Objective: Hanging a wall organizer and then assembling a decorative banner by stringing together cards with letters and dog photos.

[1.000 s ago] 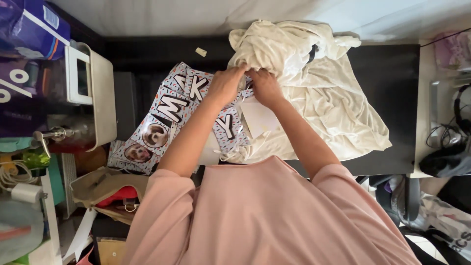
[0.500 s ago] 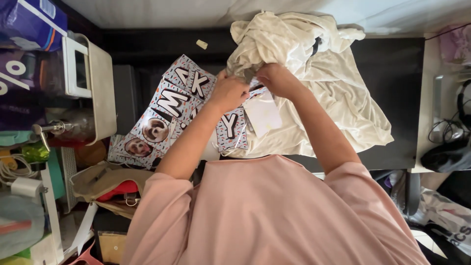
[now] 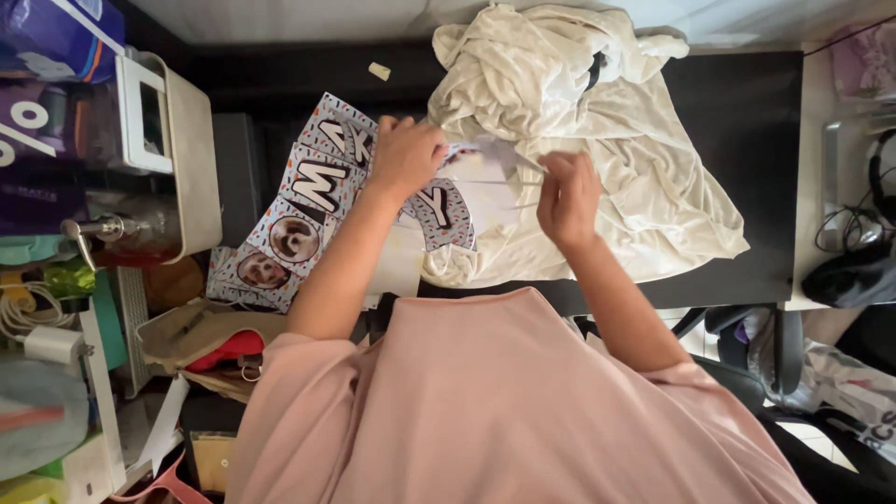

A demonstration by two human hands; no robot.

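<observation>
A string of patterned paper banner flags (image 3: 313, 201) with letters and round photos lies across the black table (image 3: 747, 140). My left hand (image 3: 406, 154) rests on the flags near their upper end, fingers curled on a flag. My right hand (image 3: 567, 196) is pinched on a thin white string or paper strip (image 3: 509, 154) that runs between both hands. Beneath them lies a white sheet of paper (image 3: 481, 196). A crumpled cream cloth (image 3: 607, 112) covers the table's middle and right, partly under my right hand.
A beige bin (image 3: 191, 149) holding a white device stands at the left. Below it are a pump bottle (image 3: 112, 229), cables and a charger (image 3: 51, 345). A small cream scrap (image 3: 379, 71) lies at the table's far edge. Headphones and cables (image 3: 873, 201) sit at the right.
My hands were close together over the flags by the cloth; they have drawn apart, the right hand moving right and toward me, stretching the thin white strip between them.
</observation>
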